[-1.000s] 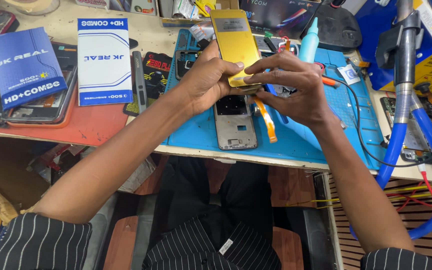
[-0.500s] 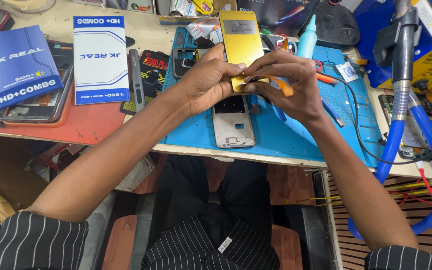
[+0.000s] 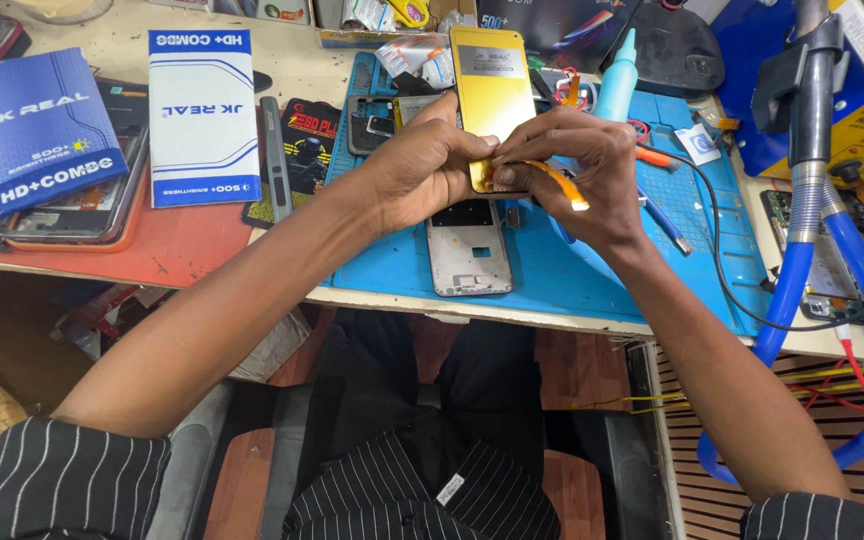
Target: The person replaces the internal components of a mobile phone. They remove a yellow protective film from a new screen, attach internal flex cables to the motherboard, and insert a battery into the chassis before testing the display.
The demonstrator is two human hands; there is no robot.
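My left hand (image 3: 430,172) grips the lower left edge of a gold-backed phone screen panel (image 3: 493,92) held upright over the blue work mat (image 3: 592,270). My right hand (image 3: 580,172) pinches the panel's bottom edge, where an orange flex ribbon (image 3: 560,186) curls out between the fingers. Right below both hands a silver phone frame (image 3: 468,248) lies flat on the mat, its top end hidden by my hands.
Two blue-and-white boxes (image 3: 200,112) (image 3: 45,128) lie at left on a red mat (image 3: 142,240). A grey tool (image 3: 274,158), a teal bottle (image 3: 617,82), a blue-handled tool (image 3: 664,220) and black cables surround the hands. A blue hose and soldering station (image 3: 832,130) stand at right.
The gold panel has stayed between both hands. My right fingers have shifted along its bottom edge, and the orange ribbon now sticks out further to the right.
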